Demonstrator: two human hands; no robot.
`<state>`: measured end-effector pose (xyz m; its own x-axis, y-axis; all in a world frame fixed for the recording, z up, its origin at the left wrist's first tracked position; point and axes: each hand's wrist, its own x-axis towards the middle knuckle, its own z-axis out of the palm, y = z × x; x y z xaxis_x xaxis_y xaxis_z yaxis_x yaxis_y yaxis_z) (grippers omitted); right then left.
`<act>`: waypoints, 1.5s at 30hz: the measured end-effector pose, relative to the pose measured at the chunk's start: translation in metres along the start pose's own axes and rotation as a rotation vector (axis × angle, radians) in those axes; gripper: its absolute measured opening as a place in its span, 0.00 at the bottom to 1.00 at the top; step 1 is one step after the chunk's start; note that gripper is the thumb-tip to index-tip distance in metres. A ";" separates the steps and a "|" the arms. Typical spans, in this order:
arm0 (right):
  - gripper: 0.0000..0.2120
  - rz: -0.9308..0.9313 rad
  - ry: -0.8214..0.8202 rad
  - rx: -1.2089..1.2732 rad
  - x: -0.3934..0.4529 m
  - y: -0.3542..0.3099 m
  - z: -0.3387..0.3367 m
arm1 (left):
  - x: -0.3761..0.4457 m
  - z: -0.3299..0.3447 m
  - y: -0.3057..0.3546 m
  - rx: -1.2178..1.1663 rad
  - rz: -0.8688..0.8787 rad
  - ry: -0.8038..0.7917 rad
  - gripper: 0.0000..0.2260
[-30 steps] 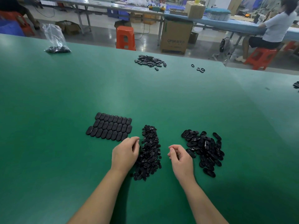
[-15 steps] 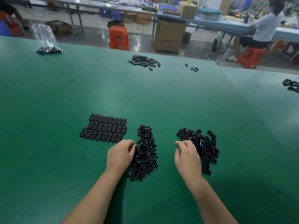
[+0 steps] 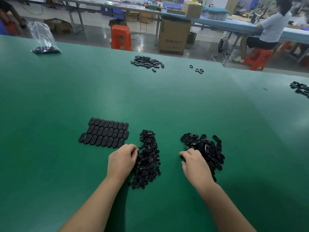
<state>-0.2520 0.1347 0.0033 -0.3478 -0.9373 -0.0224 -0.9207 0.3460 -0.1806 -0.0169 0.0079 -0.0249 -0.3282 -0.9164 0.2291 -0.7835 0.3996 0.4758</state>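
Right hand (image 3: 195, 166) is moved onto oval pile (image 3: 211, 148) | left hand (image 3: 121, 160) at disc pile (image 3: 149, 158) — grips cannot be told | risk: pieces scattered by dragging

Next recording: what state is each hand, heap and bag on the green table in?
small-parts heap, loose, jumbled.
oval-pieces heap, loose, jumbled.
laid-out ovals, flat in three tidy rows.
left hand, fingers curled against the small-parts heap, grip hidden.
right hand, fingers bent onto the oval-pieces heap, grip hidden.
plastic bag, standing crumpled, dark parts at its bottom.

Right hand (image 3: 195, 163) hides part of the oval pile (image 3: 207, 146).
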 end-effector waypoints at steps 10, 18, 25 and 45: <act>0.17 0.114 -0.029 0.034 -0.006 0.015 -0.009 | 0.001 0.002 0.000 0.020 -0.009 -0.004 0.05; 0.15 0.116 -0.111 0.167 -0.008 0.011 -0.009 | 0.002 0.001 0.001 0.017 -0.019 -0.007 0.05; 0.19 0.061 -0.187 0.274 -0.007 0.006 -0.005 | 0.000 0.002 -0.002 -0.047 -0.064 -0.005 0.06; 0.08 0.159 0.073 1.122 -0.002 -0.023 -0.006 | -0.001 0.001 -0.002 -0.057 -0.042 0.014 0.04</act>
<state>-0.2314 0.1285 0.0135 -0.4903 -0.8685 -0.0728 -0.1997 0.1932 -0.9606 -0.0158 0.0083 -0.0268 -0.2881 -0.9320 0.2199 -0.7646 0.3622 0.5331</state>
